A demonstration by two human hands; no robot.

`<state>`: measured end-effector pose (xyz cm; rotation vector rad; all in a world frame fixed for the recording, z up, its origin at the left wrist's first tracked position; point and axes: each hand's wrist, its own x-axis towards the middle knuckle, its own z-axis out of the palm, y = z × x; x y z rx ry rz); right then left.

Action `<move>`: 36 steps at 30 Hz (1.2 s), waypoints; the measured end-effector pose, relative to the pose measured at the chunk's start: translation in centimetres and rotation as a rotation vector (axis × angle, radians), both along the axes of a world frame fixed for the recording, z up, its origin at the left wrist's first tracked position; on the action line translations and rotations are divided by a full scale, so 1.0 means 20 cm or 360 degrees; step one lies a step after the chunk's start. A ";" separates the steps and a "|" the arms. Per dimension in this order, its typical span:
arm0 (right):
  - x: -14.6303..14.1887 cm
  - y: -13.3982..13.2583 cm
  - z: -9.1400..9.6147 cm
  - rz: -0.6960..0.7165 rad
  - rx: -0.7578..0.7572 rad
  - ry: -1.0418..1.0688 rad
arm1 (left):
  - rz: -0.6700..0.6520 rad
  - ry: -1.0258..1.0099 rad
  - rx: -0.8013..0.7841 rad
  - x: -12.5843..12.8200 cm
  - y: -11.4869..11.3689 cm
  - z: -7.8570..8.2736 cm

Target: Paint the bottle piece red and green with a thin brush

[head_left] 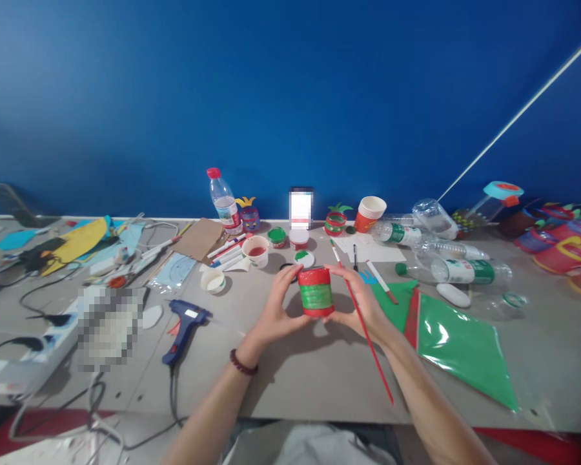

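Note:
A small cup painted red with a green band (315,292) is held upright just above the grey table (290,374), between both my hands. My left hand (279,309) grips its left side; a dark bead bracelet is on that wrist. My right hand (361,300) grips its right side and also holds a long red-handled paintbrush (368,336), which slants down to the right along my forearm. Just behind the cup stand small paint pots: a white cup of red paint (255,251), a green-lidded pot (277,237) and a white lid with green paint (304,258).
A blue glue gun (184,323) with its cable lies to the left, near a power strip and wires. Green and red foil sheets (458,342) lie to the right. Plastic bottles (458,270), red paper cups (369,214), markers, a phone and painted crafts line the blue wall.

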<state>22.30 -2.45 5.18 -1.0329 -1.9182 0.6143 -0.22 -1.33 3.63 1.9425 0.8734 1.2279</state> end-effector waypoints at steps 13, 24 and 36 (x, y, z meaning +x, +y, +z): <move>0.00 0.00 -0.01 -0.0012 0.0012 -0.0099 | 0.0043 0.0104 0.0139 -0.01 0.01 -0.02; 0.05 0.00 -0.03 0.0161 -0.0390 0.0994 | 0.0127 0.0135 0.0165 0.00 0.02 -0.04; -0.01 -0.02 0.04 0.0017 -0.0567 0.0948 | 0.0147 0.0165 0.0200 -0.01 0.03 -0.05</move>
